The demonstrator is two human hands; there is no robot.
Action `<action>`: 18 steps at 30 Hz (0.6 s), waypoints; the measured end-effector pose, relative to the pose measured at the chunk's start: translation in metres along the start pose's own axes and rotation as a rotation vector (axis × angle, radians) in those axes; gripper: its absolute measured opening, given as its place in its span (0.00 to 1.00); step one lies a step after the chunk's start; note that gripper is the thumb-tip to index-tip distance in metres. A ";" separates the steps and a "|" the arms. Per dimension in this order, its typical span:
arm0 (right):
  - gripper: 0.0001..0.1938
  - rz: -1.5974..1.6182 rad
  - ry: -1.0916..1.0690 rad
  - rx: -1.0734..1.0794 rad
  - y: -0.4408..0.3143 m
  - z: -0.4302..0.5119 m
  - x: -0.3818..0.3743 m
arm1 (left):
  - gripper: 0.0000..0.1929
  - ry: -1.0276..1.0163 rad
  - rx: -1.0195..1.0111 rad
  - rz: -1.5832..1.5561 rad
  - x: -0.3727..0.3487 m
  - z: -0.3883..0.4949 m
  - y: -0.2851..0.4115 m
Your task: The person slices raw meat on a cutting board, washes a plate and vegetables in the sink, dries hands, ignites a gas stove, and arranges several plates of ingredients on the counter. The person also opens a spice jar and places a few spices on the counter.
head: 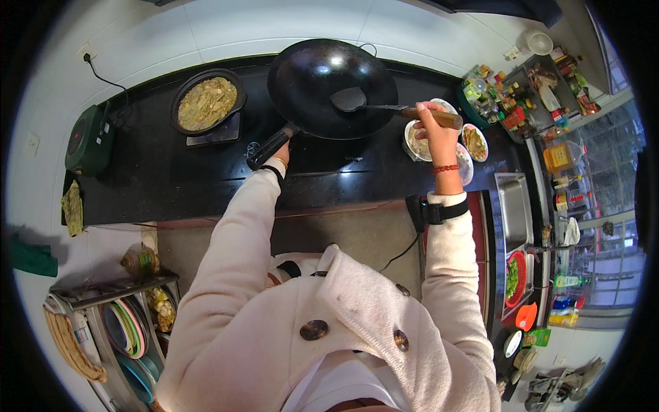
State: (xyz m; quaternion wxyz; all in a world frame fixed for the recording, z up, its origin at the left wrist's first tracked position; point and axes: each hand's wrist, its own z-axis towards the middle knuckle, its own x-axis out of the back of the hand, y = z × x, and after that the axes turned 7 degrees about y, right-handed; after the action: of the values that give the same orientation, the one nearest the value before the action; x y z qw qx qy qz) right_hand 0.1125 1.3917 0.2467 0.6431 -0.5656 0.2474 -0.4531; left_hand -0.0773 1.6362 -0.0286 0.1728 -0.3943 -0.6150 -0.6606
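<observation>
My left hand (282,153) is at the dark handle of a black wok (309,77), gripping it from below. The handle hides most of its fingers. The wok holds no visible food, and light glints on its dark inner wall. In my right hand (435,126) is the wooden handle of a wok spatula (349,99). Its metal blade rests against or just above the wok's inner right side; which one I cannot tell. Beneath my right hand stand a bowl of pale food (418,141) and a patterned bowl (464,167).
A black pot of cooked food (207,104) stands on a small cooker (216,136) at left. Beyond it is a dark green appliance (90,141). Food fills a bowl (474,143) at right. Bottles (484,92) crowd the corner near a steel sink (514,211) and a red basket of greens (516,278).
</observation>
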 end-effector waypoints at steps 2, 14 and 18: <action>0.11 0.104 -0.065 -0.077 0.004 0.016 0.001 | 0.17 0.008 -0.153 0.119 -0.002 0.004 -0.006; 0.17 -0.204 -0.121 0.259 -0.104 0.135 0.008 | 0.10 -0.243 0.065 -0.142 0.044 -0.008 -0.049; 0.15 -0.011 0.015 0.051 -0.055 0.122 -0.042 | 0.26 -0.552 0.381 -0.718 0.107 -0.016 -0.042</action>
State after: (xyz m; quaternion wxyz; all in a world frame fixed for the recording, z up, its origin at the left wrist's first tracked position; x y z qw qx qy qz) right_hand 0.1776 1.4923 0.3194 0.6530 -0.5472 0.2374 -0.4668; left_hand -0.1795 1.6559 0.0223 -0.1663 -0.2795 -0.8447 -0.4252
